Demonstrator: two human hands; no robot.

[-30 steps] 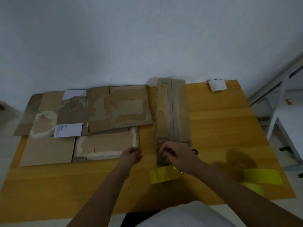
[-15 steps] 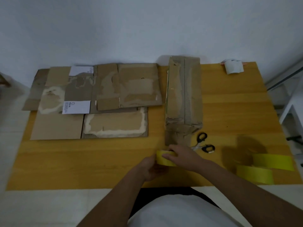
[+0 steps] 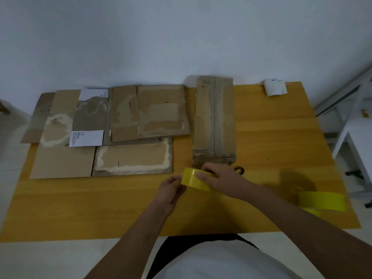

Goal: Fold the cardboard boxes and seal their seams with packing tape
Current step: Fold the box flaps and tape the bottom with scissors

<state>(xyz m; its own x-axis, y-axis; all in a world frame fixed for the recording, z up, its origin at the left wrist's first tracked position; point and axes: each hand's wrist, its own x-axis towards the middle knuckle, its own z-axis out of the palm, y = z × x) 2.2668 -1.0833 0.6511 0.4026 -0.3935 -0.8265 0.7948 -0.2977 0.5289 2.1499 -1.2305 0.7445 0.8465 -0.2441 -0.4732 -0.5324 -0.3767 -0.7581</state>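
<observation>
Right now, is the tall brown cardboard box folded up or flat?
Folded up: the tall brown cardboard box stands as a closed block; its top flaps meet along a centre seam.

I see both bare forearms reaching forward over the yellow wooden table (image 3: 100,208). My right hand (image 3: 219,181) curls over the top of a yellow roll of packing tape (image 3: 194,180), while my left hand (image 3: 171,190) pinches its near-left edge.

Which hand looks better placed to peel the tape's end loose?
Probably the left hand: its fingertips sit at the edge of the yellow tape roll, while the right hand keeps its grip over the roll.
</observation>
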